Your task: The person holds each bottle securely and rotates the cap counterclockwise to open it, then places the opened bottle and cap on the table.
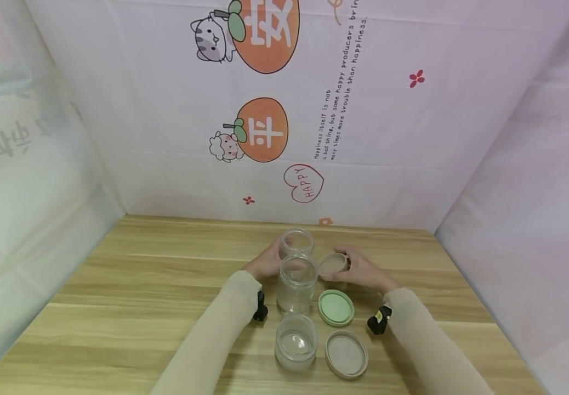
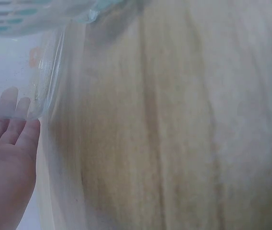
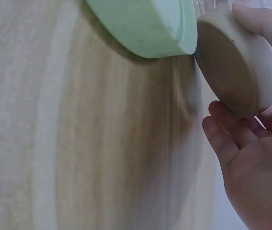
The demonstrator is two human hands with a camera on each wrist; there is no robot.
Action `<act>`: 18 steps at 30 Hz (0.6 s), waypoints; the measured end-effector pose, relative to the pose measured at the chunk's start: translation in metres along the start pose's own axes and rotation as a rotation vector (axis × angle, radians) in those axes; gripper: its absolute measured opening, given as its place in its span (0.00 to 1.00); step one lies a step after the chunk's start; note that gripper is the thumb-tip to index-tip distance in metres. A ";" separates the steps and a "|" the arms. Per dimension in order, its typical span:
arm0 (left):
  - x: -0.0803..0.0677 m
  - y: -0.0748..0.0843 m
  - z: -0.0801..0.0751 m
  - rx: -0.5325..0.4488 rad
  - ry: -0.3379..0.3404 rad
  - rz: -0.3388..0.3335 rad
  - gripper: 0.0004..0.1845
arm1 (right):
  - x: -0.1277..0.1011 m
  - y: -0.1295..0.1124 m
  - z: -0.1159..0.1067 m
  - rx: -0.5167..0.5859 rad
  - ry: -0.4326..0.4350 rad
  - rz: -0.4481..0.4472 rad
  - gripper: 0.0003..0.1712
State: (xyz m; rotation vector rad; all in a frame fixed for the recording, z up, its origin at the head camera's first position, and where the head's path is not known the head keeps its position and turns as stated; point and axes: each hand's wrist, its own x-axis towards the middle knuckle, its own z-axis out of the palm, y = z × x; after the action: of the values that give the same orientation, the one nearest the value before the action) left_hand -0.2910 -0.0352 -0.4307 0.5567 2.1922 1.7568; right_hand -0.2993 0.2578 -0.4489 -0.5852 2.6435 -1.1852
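Three clear glass jars stand in a column on the wooden table in the head view. My left hand (image 1: 269,259) holds the farthest jar (image 1: 297,241) from its left side. Fingers (image 2: 28,132) of that hand lie round the glass in the left wrist view, their tips showing through it; the thumb is hidden. My right hand (image 1: 362,270) grips a beige lid (image 1: 333,265) to the right of that jar. Thumb and fingers pinch the lid's rim, and it is tilted off the table in the right wrist view.
Nearer stand the middle jar (image 1: 296,291) and the front jar (image 1: 296,345). To their right lie a green lid (image 1: 336,307) and another beige lid (image 1: 346,354). A printed cloth (image 1: 363,192) hangs behind the table (image 1: 131,296), with pale sheets at both sides.
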 end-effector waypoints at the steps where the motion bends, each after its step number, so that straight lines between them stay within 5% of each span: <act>1: 0.001 -0.001 0.000 -0.002 0.002 0.003 0.51 | 0.000 0.001 0.000 0.008 -0.003 -0.009 0.54; 7: 0.010 -0.016 0.001 0.008 0.008 0.022 0.51 | -0.002 0.005 0.001 0.031 -0.030 -0.048 0.55; 18: 0.024 -0.035 -0.003 0.059 0.016 -0.019 0.55 | 0.000 0.006 0.004 -0.103 -0.070 -0.079 0.56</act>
State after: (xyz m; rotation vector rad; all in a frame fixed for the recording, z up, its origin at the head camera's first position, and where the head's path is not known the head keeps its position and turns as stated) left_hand -0.3176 -0.0336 -0.4635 0.5344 2.2596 1.6975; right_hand -0.2996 0.2583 -0.4562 -0.7418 2.6566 -1.0328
